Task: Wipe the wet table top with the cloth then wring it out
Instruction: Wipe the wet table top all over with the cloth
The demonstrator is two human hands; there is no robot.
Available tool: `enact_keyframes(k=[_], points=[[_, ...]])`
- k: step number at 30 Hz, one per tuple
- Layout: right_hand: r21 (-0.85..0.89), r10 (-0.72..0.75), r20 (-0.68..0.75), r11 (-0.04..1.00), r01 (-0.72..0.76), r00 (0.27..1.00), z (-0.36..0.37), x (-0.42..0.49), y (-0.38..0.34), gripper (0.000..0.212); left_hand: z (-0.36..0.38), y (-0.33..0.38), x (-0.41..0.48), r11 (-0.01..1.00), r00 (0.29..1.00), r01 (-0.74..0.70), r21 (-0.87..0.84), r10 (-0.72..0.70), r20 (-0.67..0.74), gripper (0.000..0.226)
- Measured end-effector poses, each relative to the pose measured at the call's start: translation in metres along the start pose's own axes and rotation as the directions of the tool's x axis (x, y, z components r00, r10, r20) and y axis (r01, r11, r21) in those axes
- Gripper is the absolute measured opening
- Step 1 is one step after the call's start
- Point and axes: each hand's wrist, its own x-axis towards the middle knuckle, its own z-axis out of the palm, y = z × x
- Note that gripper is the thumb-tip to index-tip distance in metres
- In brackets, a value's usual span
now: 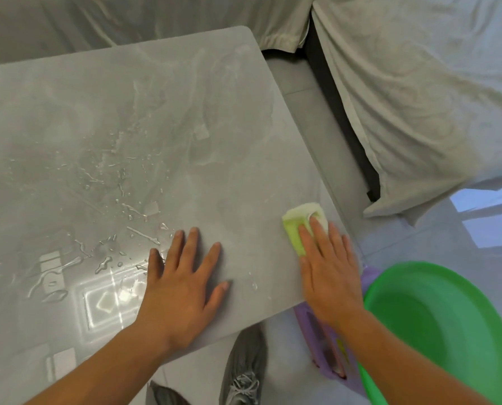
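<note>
Wiping in progress: the right hand (328, 270) lies flat, fingers spread and extended, pressing the cloth (298, 226) (a folded yellow-green pad, partly hidden beneath the fingers) onto the table (203, 92) close to its right edge. The left hand (179, 285) rests palm-down and open on the table near the front edge, holding nothing — its role appears to be bracing. The surface between and beyond the two hands, out toward the far right corner, looks matt with only faint smears, which suggests that this region has already been passed over; one or two small drops show just beside the right wrist. To the left of the left hand the work is plainly unfinished: water droplets (106, 258) and thin streaks lie scattered from the glossy front-left area up toward the middle of the table, catching bright reflections. The left portion of the table is therefore judged to remain for wiping. A green basin (436, 323) stands below the table's right front corner, resting on what seems to be a purple stool (325, 352); whether it contains water cannot be told. It is the probable place for wringing, a step not yet begun, since the cloth is flat on the table rather than gathered in both hands. Overall — roughly midway through the wipe, wringing wholly outstanding.
</note>
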Motion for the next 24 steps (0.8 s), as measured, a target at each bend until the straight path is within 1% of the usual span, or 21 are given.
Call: enact_keyframes(k=[3,4,5,7,9,11,13,14,15,17,18,19,22,24], points=[[0.039,0.242,-0.017,0.97,-0.241,0.97,0.001,0.027,-0.002,0.06,-0.004,-0.006,0.001,1.0,0.999,-0.021,0.018,0.021,-0.027,0.073],[0.047,0.272,-0.023,0.962,-0.27,0.962,0.003,0.025,-0.008,0.061,-0.004,-0.009,-0.001,1.0,0.999,-0.022,0.008,0.022,-0.042,0.073],[0.047,0.271,-0.034,0.962,-0.269,0.962,0.005,0.017,-0.013,0.06,-0.003,-0.013,-0.003,1.0,0.998,-0.019,-0.013,0.018,-0.056,0.073],[0.027,0.215,-0.036,0.977,-0.214,0.976,0.008,-0.01,-0.03,0.06,0.0,-0.024,-0.007,0.998,0.996,-0.006,-0.06,0.001,-0.087,0.072],[0.021,0.131,-0.003,0.991,-0.131,0.991,0.011,-0.037,-0.062,0.06,0.002,-0.041,-0.013,0.997,0.992,0.033,-0.067,-0.041,-0.118,0.07],[0.034,-0.017,0.035,0.999,0.016,0.999,0.015,-0.043,-0.102,0.06,0.005,-0.058,-0.019,0.994,0.986,0.09,-0.064,-0.098,-0.133,0.066],[0.05,-0.173,0.03,0.984,0.172,0.984,0.018,-0.02,-0.129,0.06,0.006,-0.07,-0.023,0.995,0.986,0.086,-0.058,-0.094,-0.14,0.063],[0.057,-0.192,0.022,0.98,0.191,0.981,0.017,-0.002,-0.137,0.059,0.005,-0.075,-0.024,0.996,0.986,0.073,-0.055,-0.081,-0.143,0.062],[0.059,-0.165,0.022,0.985,0.163,0.986,0.016,0.017,-0.142,0.058,0.004,-0.079,-0.023,0.997,0.987,0.059,-0.058,-0.067,-0.146,0.061],[0.065,-0.04,0.011,0.997,0.039,0.999,0.014,0.039,-0.148,0.058,-0.002,-0.089,-0.02,0.996,0.985,0.035,-0.083,-0.048,-0.164,0.06],[0.072,0.0,0.011,0.997,0.0,1.0,0.015,0.037,-0.153,0.058,-0.005,-0.095,-0.02,0.995,0.984,0.032,-0.098,-0.049,-0.171,0.06],[0.08,0.004,0.012,0.997,-0.005,1.0,0.016,0.027,-0.16,0.059,-0.007,-0.101,-0.02,0.993,0.983,0.036,-0.11,-0.055,-0.177,0.06],[0.076,-0.099,0.057,0.993,0.095,0.993,0.021,-0.028,-0.186,0.061,-0.009,-0.118,-0.023,0.991,0.973,0.096,-0.091,-0.113,-0.2,0.061],[0.063,-0.133,0.081,0.99,0.128,0.988,0.025,-0.049,-0.198,0.061,-0.007,-0.126,-0.027,0.984,0.965,0.154,-0.088,-0.169,-0.202,0.063]])
